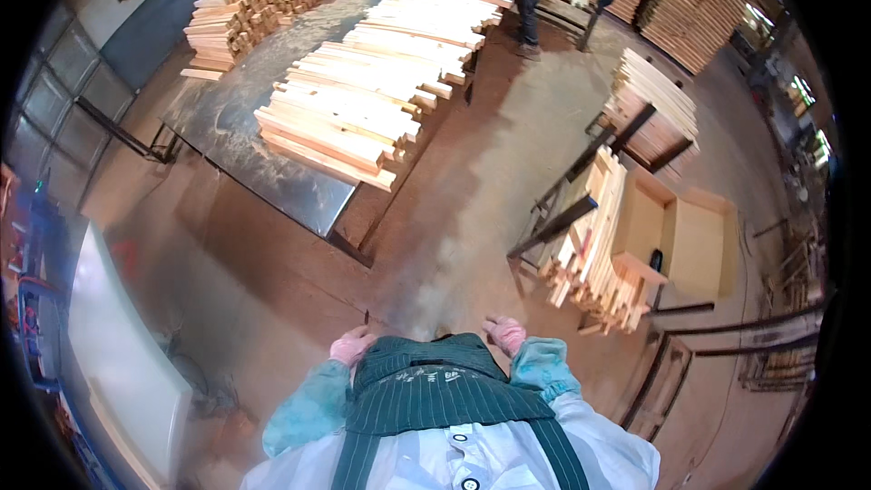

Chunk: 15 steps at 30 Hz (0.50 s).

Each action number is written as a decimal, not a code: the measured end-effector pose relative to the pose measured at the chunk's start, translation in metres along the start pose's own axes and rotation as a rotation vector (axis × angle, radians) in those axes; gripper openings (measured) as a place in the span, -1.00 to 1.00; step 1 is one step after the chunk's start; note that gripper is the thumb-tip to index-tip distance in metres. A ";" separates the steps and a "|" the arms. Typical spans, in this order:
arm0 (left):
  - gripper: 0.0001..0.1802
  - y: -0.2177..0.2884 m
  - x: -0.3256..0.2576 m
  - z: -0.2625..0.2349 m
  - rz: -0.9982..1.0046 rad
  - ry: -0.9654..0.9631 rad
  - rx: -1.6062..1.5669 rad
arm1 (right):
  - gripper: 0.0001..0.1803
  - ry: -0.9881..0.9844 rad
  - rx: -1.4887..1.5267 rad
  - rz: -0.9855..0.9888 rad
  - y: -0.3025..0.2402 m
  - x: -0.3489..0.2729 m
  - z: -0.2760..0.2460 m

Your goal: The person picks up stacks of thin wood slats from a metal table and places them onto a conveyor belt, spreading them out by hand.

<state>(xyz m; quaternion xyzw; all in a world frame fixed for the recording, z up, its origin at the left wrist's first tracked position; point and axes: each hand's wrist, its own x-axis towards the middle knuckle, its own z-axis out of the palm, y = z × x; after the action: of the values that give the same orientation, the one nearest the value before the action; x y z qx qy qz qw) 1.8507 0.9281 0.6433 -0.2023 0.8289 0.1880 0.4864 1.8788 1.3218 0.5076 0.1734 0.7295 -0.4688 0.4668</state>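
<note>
My left hand (352, 345), in a pink glove, is at the left side of my dark green striped apron (408, 408). Its fingers are closed, and a short, thin dark pen-like thing (366, 318) sticks up from them; its exact kind is too small to make out. At the apron's right side is my right hand (506, 334), also pink-gloved, with nothing visible in it and its fingers loosely stretched. Teal sleeve covers (542, 367) wrap both forearms. Neither hand touches the wood.
Ahead, a dark metal table (299, 195) bears rows of pale wood strips (363, 95) and a stacked pile (236, 23). Another person (533, 0) stands beyond. To the right are a rack of strips (590, 245) and an open cardboard box (649, 218). A white panel (118, 354) stands left.
</note>
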 end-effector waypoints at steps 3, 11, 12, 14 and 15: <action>-0.38 0.121 0.041 -0.036 0.079 -0.087 0.009 | -0.50 0.061 0.328 0.151 -0.065 0.034 -0.091; -0.47 0.309 0.148 -0.133 0.318 -0.070 0.163 | -0.49 0.066 0.640 0.083 -0.141 0.186 -0.173; -0.48 0.325 0.172 -0.142 0.379 -0.070 0.137 | -0.52 0.061 0.604 -0.019 -0.143 0.211 -0.178; -0.51 0.367 0.214 -0.161 0.451 -0.077 0.068 | -0.48 0.030 0.540 -0.006 -0.154 0.261 -0.196; -0.52 0.391 0.233 -0.176 0.493 -0.066 0.093 | -0.45 0.024 0.503 0.002 -0.163 0.282 -0.212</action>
<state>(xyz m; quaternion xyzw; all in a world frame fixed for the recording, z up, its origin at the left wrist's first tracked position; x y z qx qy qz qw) 1.4160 1.1344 0.5632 0.0347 0.8446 0.2690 0.4616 1.5136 1.3675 0.3814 0.2906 0.5953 -0.6330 0.4006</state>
